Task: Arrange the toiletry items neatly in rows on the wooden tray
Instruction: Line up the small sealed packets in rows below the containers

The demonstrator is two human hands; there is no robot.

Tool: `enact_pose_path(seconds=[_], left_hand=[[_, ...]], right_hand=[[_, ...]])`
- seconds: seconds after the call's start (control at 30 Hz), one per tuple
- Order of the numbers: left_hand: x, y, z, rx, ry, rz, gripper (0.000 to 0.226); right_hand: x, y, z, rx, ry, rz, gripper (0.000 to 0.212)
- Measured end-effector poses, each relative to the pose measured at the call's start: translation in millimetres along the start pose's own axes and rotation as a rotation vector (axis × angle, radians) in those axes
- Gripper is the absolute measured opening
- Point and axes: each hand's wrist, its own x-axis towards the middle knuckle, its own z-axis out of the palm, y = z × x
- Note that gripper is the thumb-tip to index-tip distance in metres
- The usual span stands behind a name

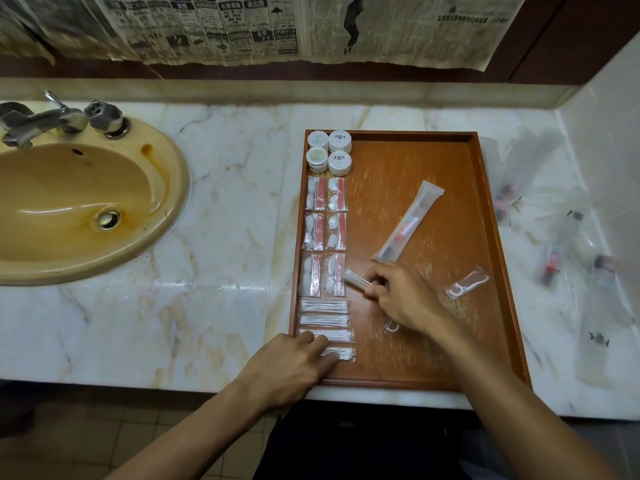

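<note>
Lower centre, brown wooden tray (485, 237): right hand (401, 296) pinches clear cotton-swab packet (356, 279); left hand (294, 362) presses flat on bottom packet (344, 353). Risk: placement nudges neighbouring rows askew.

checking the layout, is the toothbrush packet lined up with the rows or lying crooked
Crooked. The toothbrush packet lies diagonally across the middle of the wooden tray, apart from the straight rows of packets along the tray's left side.

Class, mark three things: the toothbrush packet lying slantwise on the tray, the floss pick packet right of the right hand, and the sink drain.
toothbrush packet (408, 223), head view, mid-length of wrapper
floss pick packet (467, 283), head view, packet's middle
sink drain (108, 219), head view, metal stopper
</note>
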Motion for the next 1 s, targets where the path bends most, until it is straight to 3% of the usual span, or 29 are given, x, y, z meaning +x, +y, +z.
enact_pose_path(seconds=[0.3,0.43,1.0], left_hand=[[1.1,-2.8,-3.5,0.055,0.008,0.079,0.027],[-0.2,-4.0,-2.7,0.07,0.021,0.064,0.033],[-0.6,0.1,-3.3,0.064,0.021,0.037,0.024]], right_hand=[[0.2,-0.2,0.9,0.013,0.003,-0.019,0.011],[-0.3,-0.5,1.0,0.011,0.01,-0.026,0.008],[-3.2,-4.8,-1.5,0.003,-0.017,-0.018,0.01]])
